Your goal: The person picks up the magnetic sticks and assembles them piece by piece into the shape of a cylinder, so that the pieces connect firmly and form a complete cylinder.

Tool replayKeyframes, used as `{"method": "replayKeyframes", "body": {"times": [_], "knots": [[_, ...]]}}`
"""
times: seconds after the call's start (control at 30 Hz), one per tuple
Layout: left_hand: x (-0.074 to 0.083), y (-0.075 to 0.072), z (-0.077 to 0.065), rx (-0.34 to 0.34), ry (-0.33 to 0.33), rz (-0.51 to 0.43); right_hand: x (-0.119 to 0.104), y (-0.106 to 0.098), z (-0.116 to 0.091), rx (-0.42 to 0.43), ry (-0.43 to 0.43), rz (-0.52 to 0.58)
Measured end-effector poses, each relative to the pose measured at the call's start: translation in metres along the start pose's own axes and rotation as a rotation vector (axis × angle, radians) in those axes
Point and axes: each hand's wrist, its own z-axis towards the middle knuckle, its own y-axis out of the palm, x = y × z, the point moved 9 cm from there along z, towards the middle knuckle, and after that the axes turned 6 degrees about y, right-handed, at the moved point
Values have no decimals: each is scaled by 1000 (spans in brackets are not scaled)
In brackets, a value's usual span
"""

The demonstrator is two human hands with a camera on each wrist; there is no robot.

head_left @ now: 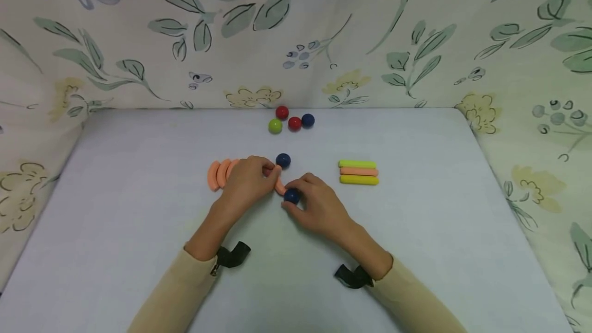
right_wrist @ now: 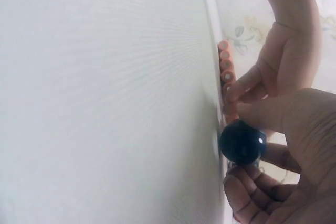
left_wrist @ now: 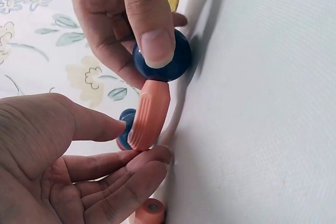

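My left hand [head_left: 250,178] pinches the upper end of a curved orange rod [left_wrist: 151,114] between thumb and fingers. At the rod's other end, my right hand [head_left: 319,204] holds a glossy dark blue ball [head_left: 291,196] by its thumb and fingertips. In the left wrist view, rod and ball touch. A second blue ball [head_left: 283,160] sits just beyond the left fingertips. Something red shows partly behind those fingers. Beside the left hand lie several more curved orange rods [head_left: 214,176], partly covered by it in the head view.
Right of the hands, straight rods lie side by side: a yellow-green rod [head_left: 357,164], an orange rod [head_left: 358,171] and a yellow rod [head_left: 359,180]. Near the back edge of the white table [head_left: 416,251] are red balls [head_left: 294,124], a green ball [head_left: 275,126] and another blue ball [head_left: 308,121]. Floral cloth [head_left: 314,30] hangs behind.
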Motion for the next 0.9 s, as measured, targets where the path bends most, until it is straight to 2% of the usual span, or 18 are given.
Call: {"method": "replayKeyframes", "body": {"times": [0.17,0.5,0.7,0.9], "knots": [[0,-5,-2,-4,-9,-2,5,0,-3,-14,31,23],[1,-29,-7,35,-21,-40,9,-7,-8,-11,41,50],[-16,-47,-16,73,-45,-63,11,-9,-14,1,28,39],[-34,-62,-26,116,-8,-34,16,-14,-20,30,11,50]]}}
